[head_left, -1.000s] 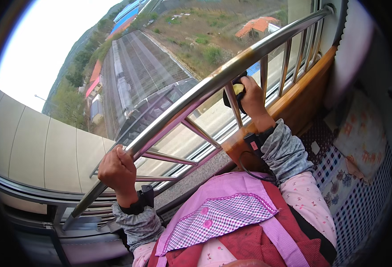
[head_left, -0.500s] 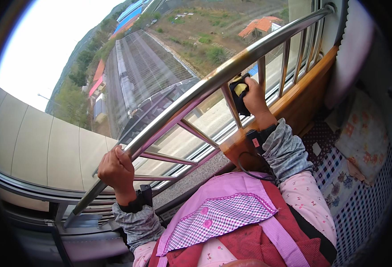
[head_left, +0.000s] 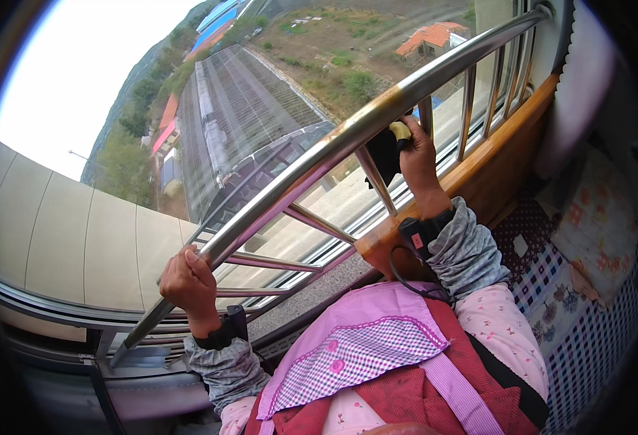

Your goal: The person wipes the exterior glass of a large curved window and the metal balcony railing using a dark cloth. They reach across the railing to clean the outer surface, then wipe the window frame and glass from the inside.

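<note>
My left hand [head_left: 188, 281] is closed round the lower left part of a shiny metal handrail [head_left: 290, 186], which slants up to the right. Fingers bent, my right hand [head_left: 421, 161] grips a black cloth with a yellow patch [head_left: 383, 155] beneath the rail. The cloth hangs among the upright bars, partly hidden by a metal bar [head_left: 374, 179]. Part of the right hand's fingertips is hidden by the cloth and the rail. Each wrist wears a dark band.
A wooden sill [head_left: 471, 165] runs below the bars on the right. Behind the railing is a window, with a long dark roof [head_left: 261, 94] outside far below. Flowered bedding [head_left: 594, 232] lies at the right. A pink checked apron [head_left: 355, 355] covers my front.
My right hand has shifted slightly upward toward the rail's underside with the cloth, and less of the yellow patch shows. My left hand keeps its grip on the rail.
</note>
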`<state>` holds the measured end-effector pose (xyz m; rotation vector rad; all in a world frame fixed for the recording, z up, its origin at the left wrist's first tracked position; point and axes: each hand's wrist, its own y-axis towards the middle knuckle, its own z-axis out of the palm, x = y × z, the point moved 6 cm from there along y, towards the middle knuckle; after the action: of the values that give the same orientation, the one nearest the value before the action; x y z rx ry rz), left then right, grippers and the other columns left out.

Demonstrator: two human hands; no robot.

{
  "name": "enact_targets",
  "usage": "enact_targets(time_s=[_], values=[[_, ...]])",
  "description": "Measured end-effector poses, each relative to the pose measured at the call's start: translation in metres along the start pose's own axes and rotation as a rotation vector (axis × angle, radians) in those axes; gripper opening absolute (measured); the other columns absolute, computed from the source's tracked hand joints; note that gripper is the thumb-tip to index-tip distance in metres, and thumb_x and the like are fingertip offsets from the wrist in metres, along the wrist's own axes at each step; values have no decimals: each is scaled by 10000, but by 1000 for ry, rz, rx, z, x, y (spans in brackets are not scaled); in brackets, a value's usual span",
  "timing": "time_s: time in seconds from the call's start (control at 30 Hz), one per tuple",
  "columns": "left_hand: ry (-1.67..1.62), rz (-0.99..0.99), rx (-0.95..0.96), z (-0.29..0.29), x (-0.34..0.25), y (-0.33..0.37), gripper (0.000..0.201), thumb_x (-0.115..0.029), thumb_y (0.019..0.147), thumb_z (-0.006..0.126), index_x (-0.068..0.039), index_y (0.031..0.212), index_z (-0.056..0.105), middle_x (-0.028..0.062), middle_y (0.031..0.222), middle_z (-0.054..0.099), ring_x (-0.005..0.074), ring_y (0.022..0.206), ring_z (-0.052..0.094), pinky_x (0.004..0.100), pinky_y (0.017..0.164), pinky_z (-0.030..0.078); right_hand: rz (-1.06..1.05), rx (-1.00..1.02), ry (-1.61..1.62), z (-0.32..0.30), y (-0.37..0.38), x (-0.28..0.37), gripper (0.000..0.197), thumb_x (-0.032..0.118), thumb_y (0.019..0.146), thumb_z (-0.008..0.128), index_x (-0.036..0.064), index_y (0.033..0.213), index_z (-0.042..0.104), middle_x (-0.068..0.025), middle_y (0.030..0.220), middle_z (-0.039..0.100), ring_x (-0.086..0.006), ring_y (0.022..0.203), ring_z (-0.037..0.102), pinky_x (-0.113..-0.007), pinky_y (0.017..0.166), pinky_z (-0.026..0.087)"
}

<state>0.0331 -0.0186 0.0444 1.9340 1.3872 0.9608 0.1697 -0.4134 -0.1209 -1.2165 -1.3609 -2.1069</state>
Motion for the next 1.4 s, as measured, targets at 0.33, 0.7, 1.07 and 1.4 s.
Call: enact_targets(time_s=[0.33, 0.7, 1.07, 1.4], values=[[5, -14, 12, 0, 1, -2, 291, -155, 1016, 514, -22, 862, 721, 131, 788, 715, 366, 691, 676, 462, 618, 508, 21, 71, -442, 3, -33, -35, 526, -10, 817, 658, -5, 1306, 463, -256, 1289, 508, -475, 1219, 509, -496, 1021, 456], [14, -26, 13, 1, 1, -2, 316, -161, 1024, 488, -16, 874, 726, 162, 754, 689, 390, 667, 652, 477, 606, 498, 367, -79, 712, -67, -11, 10, 360, -8, 1014, 543, 94, 1354, 602, -58, 1199, 675, -174, 1088, 668, -327, 934, 589], [-15, -38, 23, 3, 6, -5, 301, -153, 1021, 495, -8, 884, 721, 169, 761, 685, 393, 675, 651, 476, 607, 499, 222, -213, 531, -69, 74, -9, 372, 39, 993, 596, 51, 1360, 539, -59, 1141, 642, -162, 1033, 632, -299, 902, 533], [-14, -39, -10, 1, 4, -6, 296, -152, 1015, 497, -10, 875, 716, 172, 763, 683, 395, 680, 656, 473, 615, 506, 659, -147, 119, -79, 24, -131, 468, 7, 916, 614, 47, 1373, 518, -83, 1161, 605, -201, 1017, 619, -307, 850, 527]])
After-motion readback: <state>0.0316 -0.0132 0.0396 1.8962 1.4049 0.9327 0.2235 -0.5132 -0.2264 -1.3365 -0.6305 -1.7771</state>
